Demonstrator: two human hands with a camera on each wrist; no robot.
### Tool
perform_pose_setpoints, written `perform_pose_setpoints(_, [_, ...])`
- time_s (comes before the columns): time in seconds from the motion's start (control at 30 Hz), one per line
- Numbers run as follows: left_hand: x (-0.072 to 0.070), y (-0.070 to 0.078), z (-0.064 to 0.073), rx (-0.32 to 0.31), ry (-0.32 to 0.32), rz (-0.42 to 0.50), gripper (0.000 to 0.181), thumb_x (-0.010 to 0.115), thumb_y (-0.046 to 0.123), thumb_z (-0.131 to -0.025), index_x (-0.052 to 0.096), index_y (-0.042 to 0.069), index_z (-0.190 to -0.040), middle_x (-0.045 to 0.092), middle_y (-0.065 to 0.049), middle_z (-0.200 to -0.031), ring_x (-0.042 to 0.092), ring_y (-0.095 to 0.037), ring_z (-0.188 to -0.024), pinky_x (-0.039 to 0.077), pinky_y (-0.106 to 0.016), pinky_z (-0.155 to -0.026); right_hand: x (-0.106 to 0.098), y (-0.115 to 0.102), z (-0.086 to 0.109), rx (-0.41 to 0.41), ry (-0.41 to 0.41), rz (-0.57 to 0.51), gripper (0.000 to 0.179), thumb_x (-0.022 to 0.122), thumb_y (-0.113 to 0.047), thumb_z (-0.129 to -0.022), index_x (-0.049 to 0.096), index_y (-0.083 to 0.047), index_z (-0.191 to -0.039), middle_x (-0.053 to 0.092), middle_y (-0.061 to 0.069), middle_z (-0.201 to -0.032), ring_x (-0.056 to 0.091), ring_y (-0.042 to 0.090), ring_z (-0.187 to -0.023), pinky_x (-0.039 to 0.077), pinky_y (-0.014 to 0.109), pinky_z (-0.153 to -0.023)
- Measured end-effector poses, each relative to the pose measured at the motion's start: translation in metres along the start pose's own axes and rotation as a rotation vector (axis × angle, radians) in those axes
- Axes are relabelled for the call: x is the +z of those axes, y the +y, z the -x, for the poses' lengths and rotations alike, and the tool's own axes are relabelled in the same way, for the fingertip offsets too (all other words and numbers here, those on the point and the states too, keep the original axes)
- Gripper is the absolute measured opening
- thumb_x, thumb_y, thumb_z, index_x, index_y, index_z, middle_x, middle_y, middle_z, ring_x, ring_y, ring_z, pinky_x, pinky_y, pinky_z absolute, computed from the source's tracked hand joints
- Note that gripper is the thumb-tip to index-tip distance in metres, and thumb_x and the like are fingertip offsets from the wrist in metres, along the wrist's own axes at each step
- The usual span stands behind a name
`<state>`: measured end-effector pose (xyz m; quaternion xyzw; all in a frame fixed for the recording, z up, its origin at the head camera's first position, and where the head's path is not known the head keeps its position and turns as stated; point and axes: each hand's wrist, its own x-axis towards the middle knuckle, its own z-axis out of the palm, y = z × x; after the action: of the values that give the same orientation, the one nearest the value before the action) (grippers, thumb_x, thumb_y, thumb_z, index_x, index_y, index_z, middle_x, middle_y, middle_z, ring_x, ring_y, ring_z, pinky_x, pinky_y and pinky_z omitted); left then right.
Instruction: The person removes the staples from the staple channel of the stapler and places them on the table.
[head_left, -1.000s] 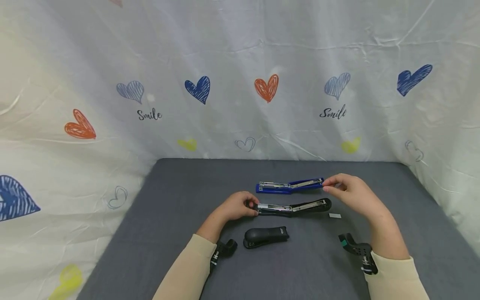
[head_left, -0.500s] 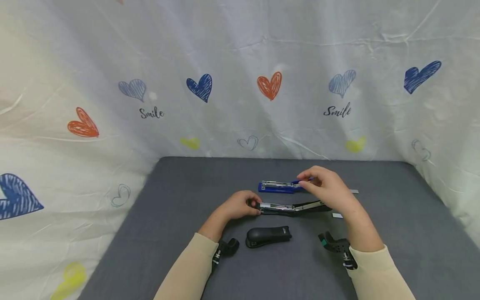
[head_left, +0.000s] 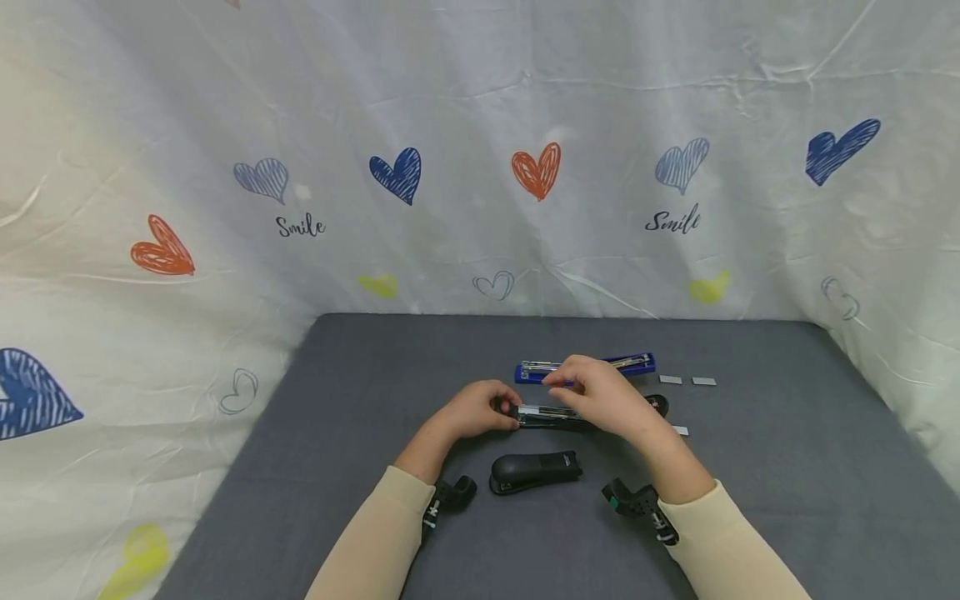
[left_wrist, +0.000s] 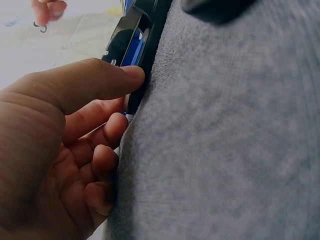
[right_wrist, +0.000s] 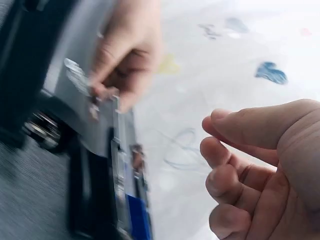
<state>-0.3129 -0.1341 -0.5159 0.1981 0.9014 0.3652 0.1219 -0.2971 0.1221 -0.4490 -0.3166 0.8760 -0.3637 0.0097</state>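
My left hand (head_left: 480, 412) pinches the left end of an opened black stapler (head_left: 551, 413), thumb on one side and fingers on the other, as the left wrist view also shows. Over the middle of that stapler hovers my right hand (head_left: 600, 393), its thumb and fingers loosely bent. Nothing shows between its fingers (right_wrist: 225, 182) in the right wrist view. Behind it lies an opened blue stapler (head_left: 637, 364), partly covered by the right hand. A closed black stapler (head_left: 536, 472) lies nearer the body, touched by neither hand.
Two small pale strips (head_left: 670, 380), probably staples, lie right of the blue stapler. Another pale strip (head_left: 681, 431) lies by the opened black stapler's right end. The grey table (head_left: 390, 358) backs onto a white curtain (head_left: 450, 242) with printed hearts.
My right hand has moved left from the blue stapler's right end to above the opened black stapler. Pale strips behind it came into view. My left hand keeps its grip in place.
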Motion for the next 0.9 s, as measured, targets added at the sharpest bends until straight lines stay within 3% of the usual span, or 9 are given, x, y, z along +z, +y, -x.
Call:
perform_pose_setpoints(0.33, [-0.002,0.003,0.003,0.013,0.004,0.005,0.027,0.084,0.018,-0.086,0.075,0.011,-0.111,0.058,0.004,-0.087,0.05,-0.012,-0.074,0.042,-0.03,-0.069,0.025,0.004,-0.007,0.017,-0.14,0.163,0.014,0.072,-0.012,-0.096,0.082,-0.009,-0.106,0.065,-0.007,-0.088,0.054,0.007,-0.075,0.047,0.032,-0.068])
perform_pose_setpoints(0.53, [-0.001,0.003,0.003,0.008,0.004,0.002,0.027,0.084,0.018,-0.086,0.075,0.012,-0.111,0.058,0.004,-0.087,0.051,-0.012,-0.075,0.042,-0.029,-0.07,0.037,0.002,-0.005,0.093,-0.131,0.239,0.01,0.074,-0.014,-0.095,0.083,-0.011,-0.098,0.062,-0.006,-0.085,0.052,0.008,-0.073,0.047,0.032,-0.066])
perform_pose_setpoints(0.9, [-0.001,0.003,0.002,0.0,0.002,0.004,0.027,0.084,0.017,-0.086,0.075,0.011,-0.111,0.058,0.004,-0.087,0.051,-0.012,-0.077,0.042,-0.029,-0.07,0.046,-0.004,-0.005,0.317,-0.06,0.043,0.012,0.073,-0.014,-0.096,0.082,-0.008,-0.101,0.076,0.0,-0.092,0.063,0.01,-0.076,0.053,0.036,-0.069])
